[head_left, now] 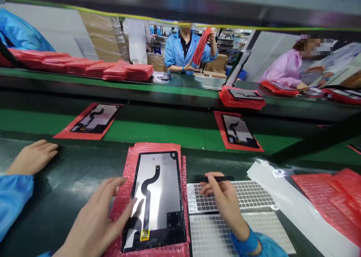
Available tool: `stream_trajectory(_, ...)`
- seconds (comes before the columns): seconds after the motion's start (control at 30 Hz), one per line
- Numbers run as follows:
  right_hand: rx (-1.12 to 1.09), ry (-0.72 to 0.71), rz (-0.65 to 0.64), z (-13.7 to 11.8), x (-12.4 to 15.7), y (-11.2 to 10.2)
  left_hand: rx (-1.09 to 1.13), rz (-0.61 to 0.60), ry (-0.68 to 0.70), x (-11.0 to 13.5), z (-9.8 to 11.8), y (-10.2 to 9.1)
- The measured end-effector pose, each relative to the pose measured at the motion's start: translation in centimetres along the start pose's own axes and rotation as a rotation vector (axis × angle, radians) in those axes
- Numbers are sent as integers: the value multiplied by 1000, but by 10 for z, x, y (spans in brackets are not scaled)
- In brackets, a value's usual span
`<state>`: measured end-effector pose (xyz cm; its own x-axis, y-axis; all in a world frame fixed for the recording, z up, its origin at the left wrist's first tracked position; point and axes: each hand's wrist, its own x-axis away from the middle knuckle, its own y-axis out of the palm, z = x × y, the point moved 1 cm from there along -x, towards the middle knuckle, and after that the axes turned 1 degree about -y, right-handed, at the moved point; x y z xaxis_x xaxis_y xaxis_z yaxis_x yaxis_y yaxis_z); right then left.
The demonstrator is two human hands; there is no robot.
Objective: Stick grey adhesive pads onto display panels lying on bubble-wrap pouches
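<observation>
A display panel (160, 197) with a black flex cable lies face down on a stack of red bubble-wrap bags (126, 197) in front of me. My left hand (96, 219) rests open on the bags at the panel's left edge, fingers spread, thumb touching the panel. My right hand (222, 200) is closed round a thin black pen-like tool (217, 179), held over a sheet of small square labels (254, 195) right of the panel.
A co-worker's hand (32, 157) in a blue sleeve lies flat at the left. Two panels on red bags (90, 123) (239, 131) ride the green belt. White strip (296, 208) and more red bags (335, 197) lie right. People work across the line by red stacks (84, 67).
</observation>
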<state>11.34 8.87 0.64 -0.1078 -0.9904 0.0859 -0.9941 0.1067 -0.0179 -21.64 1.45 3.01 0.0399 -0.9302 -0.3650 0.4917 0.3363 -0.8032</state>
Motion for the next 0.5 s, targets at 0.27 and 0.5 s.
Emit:
stream_trajectory(0.27, 177, 63, -111, 2, -8, -17, -98, -207, 798, -8, 98, 65)
stream_trajectory(0.5, 216, 114, -149, 12, -9, -17, -248, -176, 851, 2, 104, 108)
